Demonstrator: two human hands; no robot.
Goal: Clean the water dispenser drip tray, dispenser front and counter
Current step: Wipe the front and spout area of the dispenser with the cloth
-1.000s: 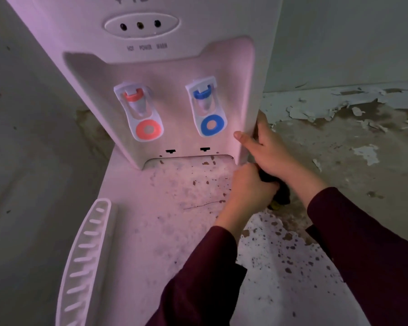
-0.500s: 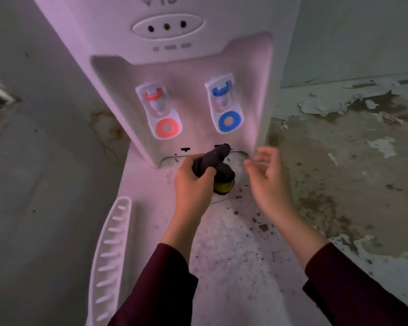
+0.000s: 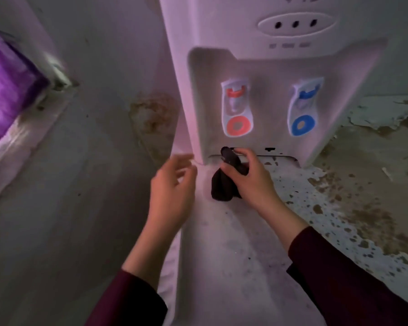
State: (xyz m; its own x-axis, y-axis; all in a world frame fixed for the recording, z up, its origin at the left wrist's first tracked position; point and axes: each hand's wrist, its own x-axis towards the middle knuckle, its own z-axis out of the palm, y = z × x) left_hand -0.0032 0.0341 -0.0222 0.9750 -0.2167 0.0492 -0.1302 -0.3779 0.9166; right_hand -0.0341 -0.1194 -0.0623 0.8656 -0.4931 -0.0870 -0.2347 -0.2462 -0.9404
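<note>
Now right hand [image 3: 250, 180] clenched around dark cloth [image 3: 222, 187] below dispenser [image 3: 222, 55], left hand [image 3: 172, 184] released, fingers spread

Dispenser [image 3: 280, 67] at twelve o'clock on the counter [image 3: 233, 255]

Cloth [image 3: 222, 187] lies before its base; hot tap [image 3: 236, 109] at eleven o'clock, cold tap [image 3: 303, 107] at one

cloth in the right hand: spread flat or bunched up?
Bunched. The dark cloth hangs as a wad from the right hand, one end sticking up by the dispenser base. Left hand is open, empty.
</note>
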